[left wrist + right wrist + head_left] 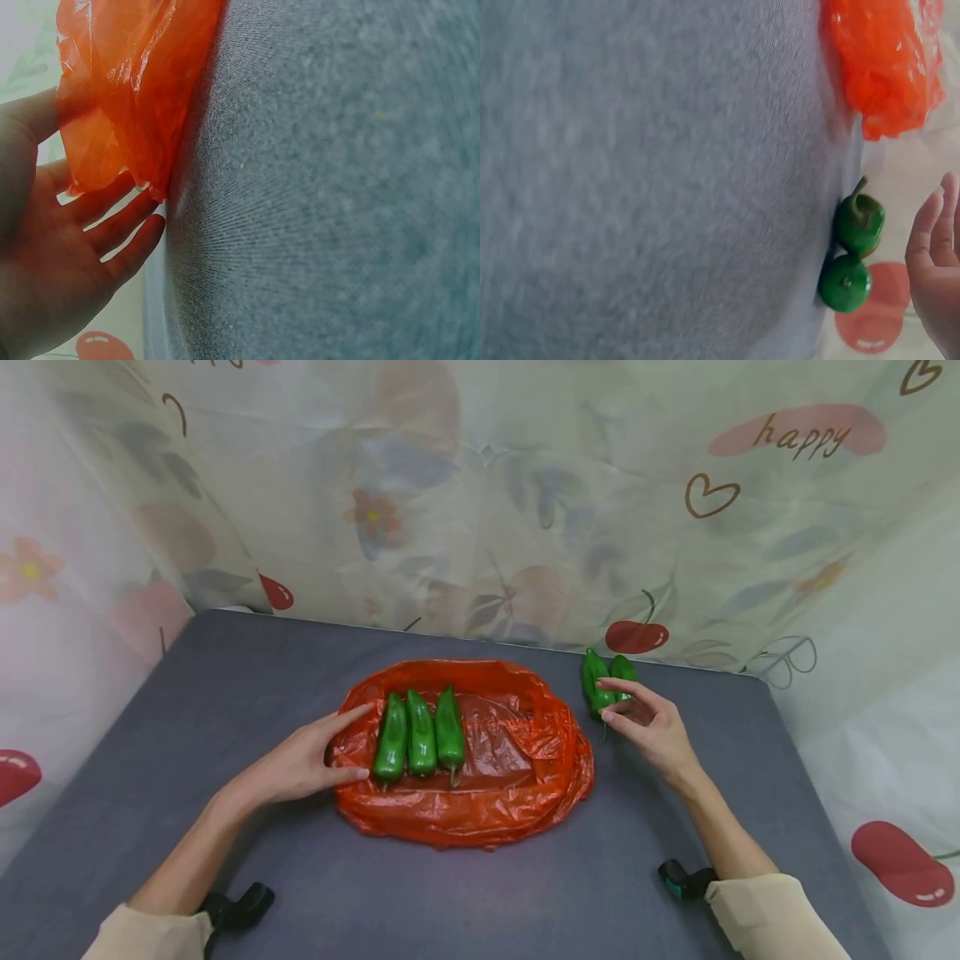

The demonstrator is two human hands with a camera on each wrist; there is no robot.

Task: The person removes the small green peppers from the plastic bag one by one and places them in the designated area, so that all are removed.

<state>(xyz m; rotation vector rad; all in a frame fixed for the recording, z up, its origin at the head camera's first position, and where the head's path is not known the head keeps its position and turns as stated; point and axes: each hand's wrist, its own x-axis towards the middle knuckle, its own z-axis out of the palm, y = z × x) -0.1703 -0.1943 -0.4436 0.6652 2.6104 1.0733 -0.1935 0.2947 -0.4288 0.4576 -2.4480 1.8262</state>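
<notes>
Green peppers [422, 739], three of them, lie side by side in the left part of a red plastic bag [465, 818], long axes running away from the person, visible stems on the near side. The left hand [300, 762] rests at the bag's left rim, thumb and fingers spread, touching the plastic. Past the bag's right edge, the right hand [663, 735] hovers, thumb and forefinger curved with a gap between, gripping nothing. Two more peppers [592, 670] lie together just beyond its fingertips, also lengthwise away from the person; this hand is clearly the nearer. The table [525, 902] is dark grey and cloth-like; behind it hangs a pale curtain [480, 527] printed with cherries and flowers.
</notes>
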